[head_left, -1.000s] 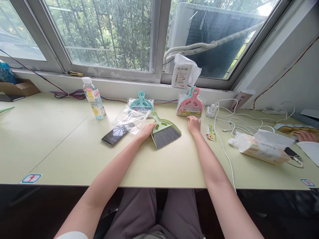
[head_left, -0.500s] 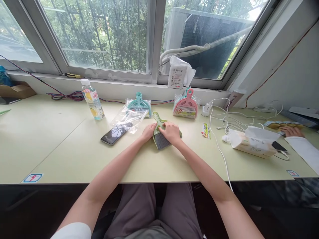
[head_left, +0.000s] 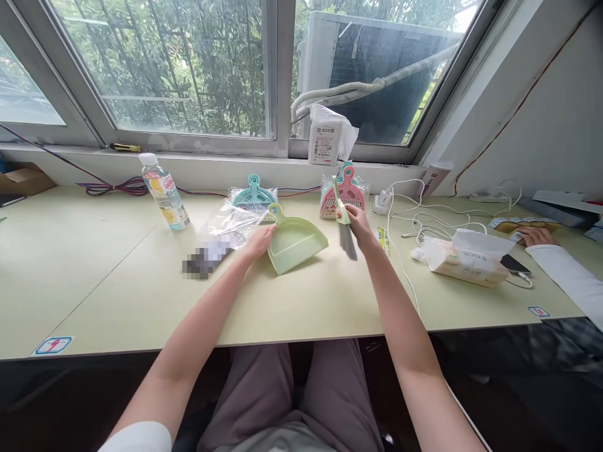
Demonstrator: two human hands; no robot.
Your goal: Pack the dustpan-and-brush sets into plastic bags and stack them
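A light green dustpan [head_left: 298, 243] is at the middle of the table, its handle pointing toward the window. My left hand [head_left: 260, 241] grips it at its left side near the handle. To the right, my right hand [head_left: 357, 224] is closed around a small green brush [head_left: 341, 207], whose grey bristles point down, apart from the dustpan. Behind the brush stands a wrapped pink dustpan set [head_left: 354, 188]. A wrapped teal dustpan set [head_left: 253, 194] is behind the green dustpan. Clear plastic wrapping [head_left: 235, 223] lies left of the dustpan.
A drink bottle [head_left: 166, 193] stands at the left, with a pixelated dark object [head_left: 206, 261] nearer me. At the right are a tissue pack [head_left: 464, 260], white cables [head_left: 426, 229] and a small printed card [head_left: 383, 240]. Another person's hand [head_left: 537, 236] rests at the far right.
The brush and dustpan, together before, are now apart. My right hand has moved the brush up and to the right; my left hand keeps the dustpan. The view has shifted slightly.
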